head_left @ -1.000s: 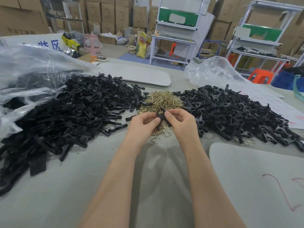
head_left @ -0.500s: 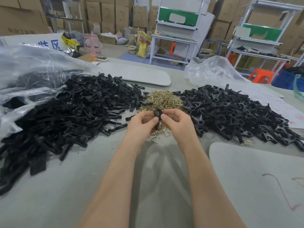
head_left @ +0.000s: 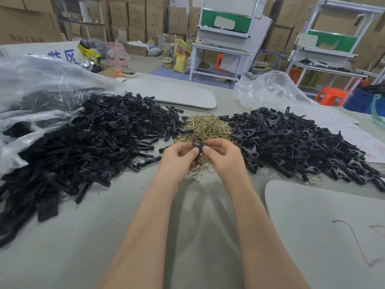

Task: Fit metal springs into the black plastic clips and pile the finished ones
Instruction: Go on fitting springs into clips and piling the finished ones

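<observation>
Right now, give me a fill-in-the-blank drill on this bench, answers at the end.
The held clip is pinched by ____ hands, left hand and right hand. The brass springs lie ____ the left pile and the right pile. Clips showing fitted wire fill the ____ pile. Answers: both; between; right.

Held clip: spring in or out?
Cannot tell. The left hand and right hand pinch the clip over the spring pile; fingers cover its middle.
</observation>
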Demonstrator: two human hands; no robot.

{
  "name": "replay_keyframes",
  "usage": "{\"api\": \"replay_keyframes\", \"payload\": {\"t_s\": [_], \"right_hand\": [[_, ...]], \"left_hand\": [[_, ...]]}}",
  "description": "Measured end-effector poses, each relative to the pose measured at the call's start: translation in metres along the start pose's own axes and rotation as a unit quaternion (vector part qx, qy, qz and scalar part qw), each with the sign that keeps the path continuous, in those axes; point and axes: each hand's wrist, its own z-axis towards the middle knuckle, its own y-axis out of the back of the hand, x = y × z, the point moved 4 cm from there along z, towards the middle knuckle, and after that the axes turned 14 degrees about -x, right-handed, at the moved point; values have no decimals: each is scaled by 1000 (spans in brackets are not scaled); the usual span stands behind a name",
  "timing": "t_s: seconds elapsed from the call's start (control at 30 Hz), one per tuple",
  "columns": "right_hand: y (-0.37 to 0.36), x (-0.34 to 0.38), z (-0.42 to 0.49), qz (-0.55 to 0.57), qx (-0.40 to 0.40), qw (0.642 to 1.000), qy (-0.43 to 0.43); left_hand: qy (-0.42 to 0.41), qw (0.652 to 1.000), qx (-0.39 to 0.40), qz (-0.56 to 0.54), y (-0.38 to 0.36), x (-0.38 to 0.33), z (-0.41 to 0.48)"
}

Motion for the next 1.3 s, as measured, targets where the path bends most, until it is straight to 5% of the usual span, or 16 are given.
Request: {"api": "replay_keyframes", "payload": {"t_s": [0.2, 0.3, 0.4, 0.5, 0.6, 0.73, 0.8, 0.9, 1.0, 1.1, 1.3], "right_hand": [[2, 0, 1, 46, -28, 998, -28], [-10, -1, -3, -49, -34, 998, 2], [-47, 2, -8, -109, 21, 994, 8], [-90, 12, -12, -37, 136, 990, -9], [-110, 14, -17, -97, 182, 977, 54], [-116, 2, -20, -428, 195, 856, 213], [-113, -2, -25, -459, 177, 840, 229], [-96, 2, -19, -364, 114, 901, 205], [-60, 6, -3, -160, 50, 985, 38], [-29, 6, 0, 70, 46, 992, -94], [-4, 3, -2, -6, 16, 1000, 5]], "left_hand": [[-1, 999, -43, 9, 2, -4, 0], [-30, 990, -95, -97, 13, -19, -1], [-125, 952, -207, -188, 34, -39, -3], [-199, 901, -327, -203, 53, -49, -8], [-206, 889, -360, -196, 60, -48, -7], [-166, 902, -347, -195, 57, -38, 0], [-135, 913, -335, -188, 54, -32, 3], [-90, 935, -296, -171, 47, -23, 10], [-42, 964, -227, -134, 34, -15, 13], [-8, 993, -100, -69, 16, -6, 10], [-41, 999, -13, 10, 1, 1, 5]]}}
